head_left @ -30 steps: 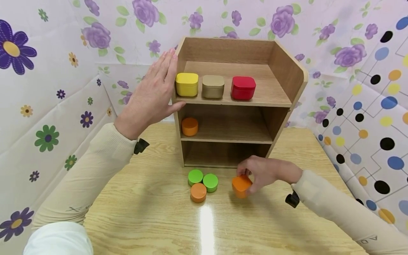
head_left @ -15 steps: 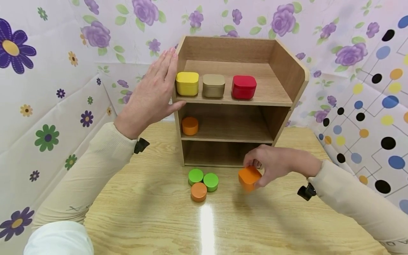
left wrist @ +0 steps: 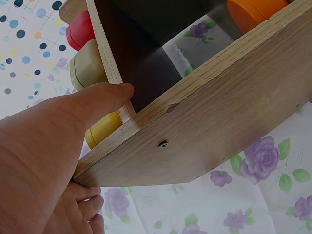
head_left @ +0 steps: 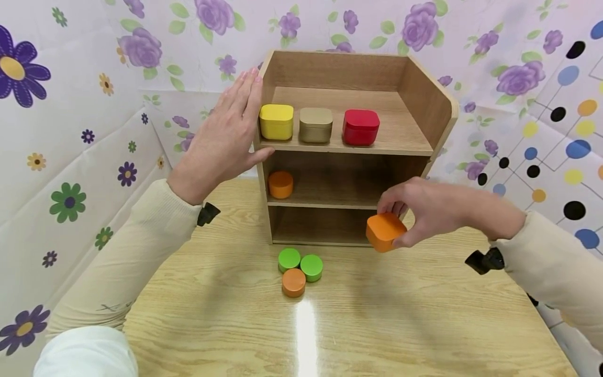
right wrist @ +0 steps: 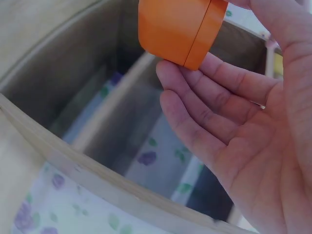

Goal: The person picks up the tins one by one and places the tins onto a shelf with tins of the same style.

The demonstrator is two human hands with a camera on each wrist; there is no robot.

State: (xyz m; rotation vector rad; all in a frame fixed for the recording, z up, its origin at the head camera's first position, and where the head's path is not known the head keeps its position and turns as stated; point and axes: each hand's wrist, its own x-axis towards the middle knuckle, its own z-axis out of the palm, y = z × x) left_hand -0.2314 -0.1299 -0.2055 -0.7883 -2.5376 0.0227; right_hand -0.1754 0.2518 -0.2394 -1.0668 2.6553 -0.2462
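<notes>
In the head view my right hand (head_left: 426, 207) pinches an orange rounded-square tin (head_left: 385, 230) between thumb and fingers, raised in front of the lower right of a small wooden shelf (head_left: 350, 149). The right wrist view shows the tin's lid seam, with fingertips under its edge. My left hand (head_left: 223, 133) rests along the shelf's left side panel; in the left wrist view its thumb lies on the front edge. A yellow tin (head_left: 276, 123), a khaki tin (head_left: 315, 126) and a red tin (head_left: 360, 128) stand in a row on the top shelf. A round orange tin (head_left: 280, 185) sits at the middle shelf's left.
On the wooden table (head_left: 226, 324), before the shelf, two green round tins (head_left: 289, 259) and a copper-orange round tin (head_left: 294, 283) stand clustered. Flowered cloth (head_left: 188, 31) hangs behind and to the left; dotted cloth (head_left: 565, 131) is on the right.
My right hand has lifted the orange tin off the table, moving it up, to the right and toward the shelf. The left hand stays on the side panel.
</notes>
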